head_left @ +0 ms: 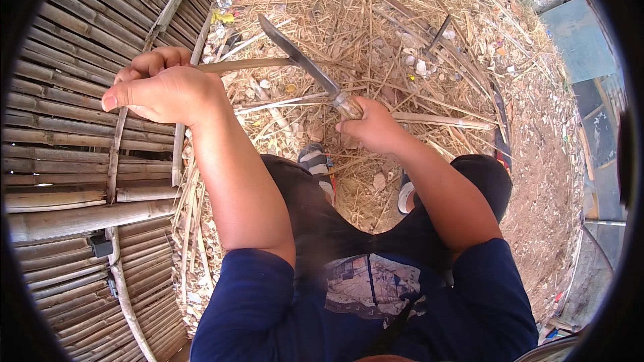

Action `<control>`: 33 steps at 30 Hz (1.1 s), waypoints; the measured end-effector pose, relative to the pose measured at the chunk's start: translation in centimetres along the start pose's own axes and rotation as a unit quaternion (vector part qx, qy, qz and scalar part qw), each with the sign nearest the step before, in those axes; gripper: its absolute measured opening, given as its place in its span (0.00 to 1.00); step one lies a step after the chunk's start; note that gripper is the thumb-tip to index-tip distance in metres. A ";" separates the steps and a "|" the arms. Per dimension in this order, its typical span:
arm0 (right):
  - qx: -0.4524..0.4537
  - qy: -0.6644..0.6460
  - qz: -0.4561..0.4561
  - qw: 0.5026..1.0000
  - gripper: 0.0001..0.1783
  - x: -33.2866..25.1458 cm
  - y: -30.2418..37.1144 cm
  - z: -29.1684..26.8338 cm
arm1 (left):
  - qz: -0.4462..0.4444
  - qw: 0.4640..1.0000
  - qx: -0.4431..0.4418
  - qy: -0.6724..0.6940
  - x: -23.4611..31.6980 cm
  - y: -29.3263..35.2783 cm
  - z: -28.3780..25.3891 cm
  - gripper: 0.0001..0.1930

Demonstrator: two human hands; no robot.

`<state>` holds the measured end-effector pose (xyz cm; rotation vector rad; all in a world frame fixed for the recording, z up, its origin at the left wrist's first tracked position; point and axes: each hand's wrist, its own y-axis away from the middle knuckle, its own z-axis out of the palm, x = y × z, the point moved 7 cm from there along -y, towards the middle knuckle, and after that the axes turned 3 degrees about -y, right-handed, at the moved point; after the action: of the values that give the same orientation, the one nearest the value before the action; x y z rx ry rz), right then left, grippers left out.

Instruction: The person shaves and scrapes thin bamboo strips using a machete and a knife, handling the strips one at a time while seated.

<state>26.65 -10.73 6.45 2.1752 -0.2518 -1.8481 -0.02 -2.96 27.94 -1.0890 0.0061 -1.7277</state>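
Observation:
My left hand (164, 87) is closed around one end of a thin bamboo strip (248, 65), which points to the right above the ground. In my right hand (376, 127) is a long knife (310, 66) with a wooden handle and a slightly hooked dark blade. The fingers wrap the handle, and the blade slants up to the left. Its middle lies across the strip, seemingly against it; I cannot tell whether it has cut in. Beyond the blade the strip runs on a short way over the litter.
A bamboo slat wall (74, 121) stands close on my left. Straw and bamboo splinters (376, 40) cover the ground, with a flat strip (443, 120) and a dark bar (438, 35) among them. My sandalled foot (314, 161) shows below. Blue-grey panels (582, 40) stand at right.

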 end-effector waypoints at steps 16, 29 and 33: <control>0.063 0.213 -0.082 0.972 0.21 0.6 -0.7 0.7 | -0.033 0.998 0.012 -0.043 0.3 0.6 -0.2 0.31; 0.113 0.128 -0.219 0.961 0.16 -6.8 3.9 -0.3 | -0.003 1.000 0.012 -0.022 0.4 0.8 0.2 0.32; 0.111 0.369 -0.079 0.919 0.16 1.3 -0.1 -0.2 | 0.015 0.998 -0.025 -0.052 0.3 1.3 1.4 0.33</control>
<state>27.02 -11.03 5.23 2.9354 -0.1262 -0.9620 1.88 -3.16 28.31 -1.2094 0.0010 -1.6498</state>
